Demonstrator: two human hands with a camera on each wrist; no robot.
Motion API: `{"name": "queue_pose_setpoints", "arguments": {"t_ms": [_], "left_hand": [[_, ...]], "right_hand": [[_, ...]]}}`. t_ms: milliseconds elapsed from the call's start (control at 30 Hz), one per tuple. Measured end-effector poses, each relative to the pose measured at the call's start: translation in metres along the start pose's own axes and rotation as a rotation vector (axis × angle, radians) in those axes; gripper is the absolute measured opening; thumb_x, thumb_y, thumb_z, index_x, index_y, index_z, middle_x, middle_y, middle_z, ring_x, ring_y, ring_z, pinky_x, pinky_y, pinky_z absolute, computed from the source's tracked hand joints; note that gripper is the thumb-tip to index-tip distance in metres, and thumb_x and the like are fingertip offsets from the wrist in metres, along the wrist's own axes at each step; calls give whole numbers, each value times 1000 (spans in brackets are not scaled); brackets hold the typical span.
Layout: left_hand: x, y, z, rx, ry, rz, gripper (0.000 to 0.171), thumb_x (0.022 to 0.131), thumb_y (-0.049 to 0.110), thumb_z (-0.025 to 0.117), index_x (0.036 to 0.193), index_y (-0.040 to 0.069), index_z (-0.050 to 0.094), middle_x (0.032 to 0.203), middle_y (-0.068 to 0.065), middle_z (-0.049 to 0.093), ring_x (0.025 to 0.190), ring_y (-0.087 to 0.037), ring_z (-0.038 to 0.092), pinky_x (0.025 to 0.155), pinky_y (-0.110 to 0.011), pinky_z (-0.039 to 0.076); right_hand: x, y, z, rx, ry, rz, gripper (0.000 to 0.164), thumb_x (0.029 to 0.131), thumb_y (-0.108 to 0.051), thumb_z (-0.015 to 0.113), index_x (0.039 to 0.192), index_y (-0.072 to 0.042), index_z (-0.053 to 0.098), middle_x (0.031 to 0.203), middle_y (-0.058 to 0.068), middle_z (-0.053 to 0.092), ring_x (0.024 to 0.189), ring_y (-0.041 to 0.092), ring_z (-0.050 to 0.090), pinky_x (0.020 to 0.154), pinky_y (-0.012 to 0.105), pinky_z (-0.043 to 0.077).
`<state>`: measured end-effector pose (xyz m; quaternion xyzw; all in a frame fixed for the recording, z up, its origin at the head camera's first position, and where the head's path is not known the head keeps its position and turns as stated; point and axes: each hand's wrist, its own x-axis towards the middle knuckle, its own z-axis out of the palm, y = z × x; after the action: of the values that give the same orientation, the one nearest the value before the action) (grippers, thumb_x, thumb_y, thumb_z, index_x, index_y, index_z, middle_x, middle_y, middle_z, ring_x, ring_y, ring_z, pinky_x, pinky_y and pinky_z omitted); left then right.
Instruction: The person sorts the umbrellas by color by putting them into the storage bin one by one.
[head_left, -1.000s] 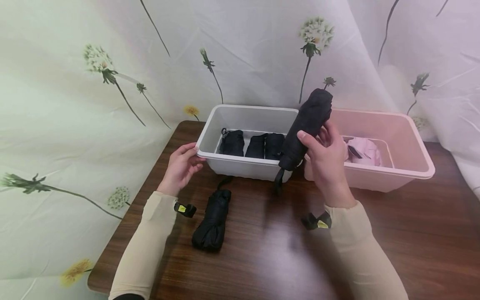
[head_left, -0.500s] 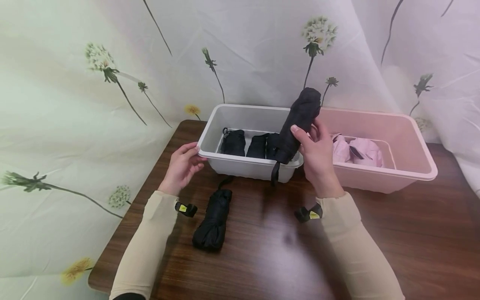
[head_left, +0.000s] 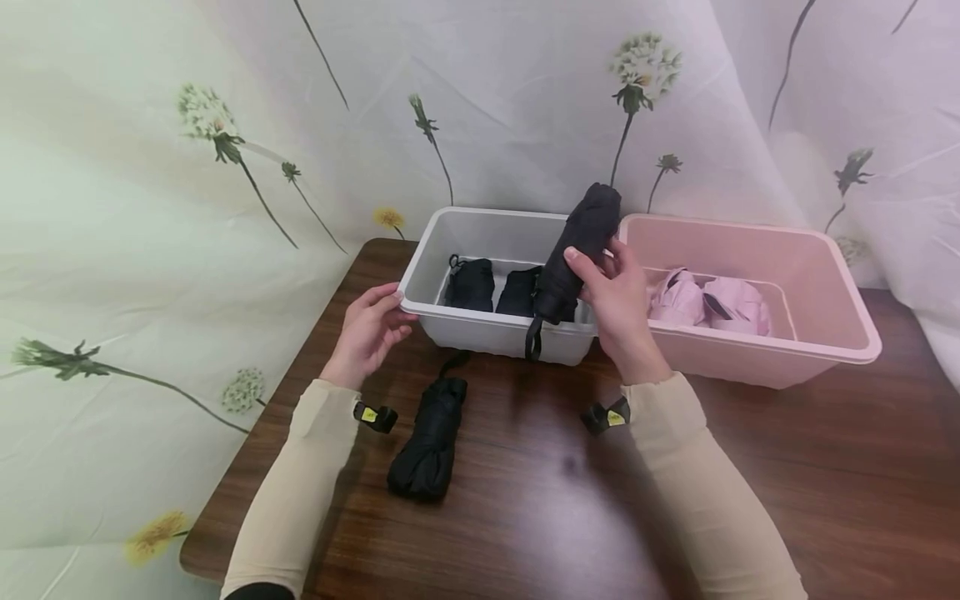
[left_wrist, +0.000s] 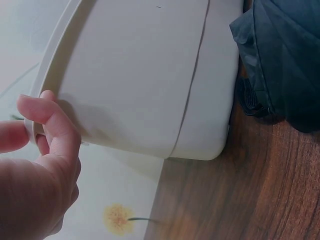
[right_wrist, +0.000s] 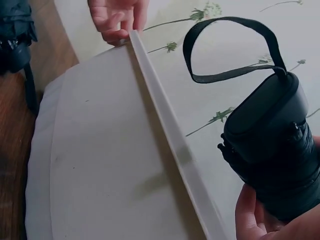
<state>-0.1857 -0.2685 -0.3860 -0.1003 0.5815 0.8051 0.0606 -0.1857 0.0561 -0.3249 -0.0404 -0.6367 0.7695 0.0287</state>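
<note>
My right hand [head_left: 618,304] grips a folded black umbrella [head_left: 581,237], tilted, above the right end of the white bin [head_left: 495,333]. Its wrist loop hangs from the handle end, and in the right wrist view the umbrella's handle [right_wrist: 265,110] faces the camera. With thumb and fingers, my left hand [head_left: 367,333] pinches the bin's rim at the front left corner; the left wrist view shows the fingers around that rim [left_wrist: 50,55]. Inside the bin lie black umbrellas [head_left: 471,286], one partly hidden behind the held one. Another black umbrella [head_left: 429,442] lies on the table before the bin.
A pink bin [head_left: 750,358] stands right of the white one, with pink folded umbrellas [head_left: 738,307] in it. Both bins are at the back of the brown wooden table [head_left: 525,500], against a flower-printed cloth [head_left: 525,108]. The table's left edge runs beside my left arm.
My right hand has carried the umbrella leftward, from between the two bins to over the white bin's right part. The left hand has stayed at the rim.
</note>
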Motion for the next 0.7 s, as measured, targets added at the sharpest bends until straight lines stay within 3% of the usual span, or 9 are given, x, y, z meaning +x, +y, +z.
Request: {"name": "queue_pose_setpoints", "arguments": {"t_ms": [100,400,700], "left_hand": [[1,-1,0,7,1,-2,22,98,16,56,120,12,52,114,-8,55,73,-12,64,64,-22,52],[1,-1,0,12,5,1,23,98,16,57,120,12,52,114,-8,55,72,-11,64,63,-22,53],[0,-1,1,16,16,1,21,98,16,56,119,12,53,113,-9,55,71,-11,64,62,-22,53]], "right_hand": [[2,2,3,-57,6,-12,69,87,-28,72,145,-12,38,139,12,54,118,21,58,85,28,54],[9,8,10,-117,19,-37,75,86,-28,72,147,-10,32,136,15,52,112,20,58,81,25,53],[15,14,18,-171,48,-70,79,85,-27,74,149,-11,30,136,15,49,117,23,56,100,38,49]]}}
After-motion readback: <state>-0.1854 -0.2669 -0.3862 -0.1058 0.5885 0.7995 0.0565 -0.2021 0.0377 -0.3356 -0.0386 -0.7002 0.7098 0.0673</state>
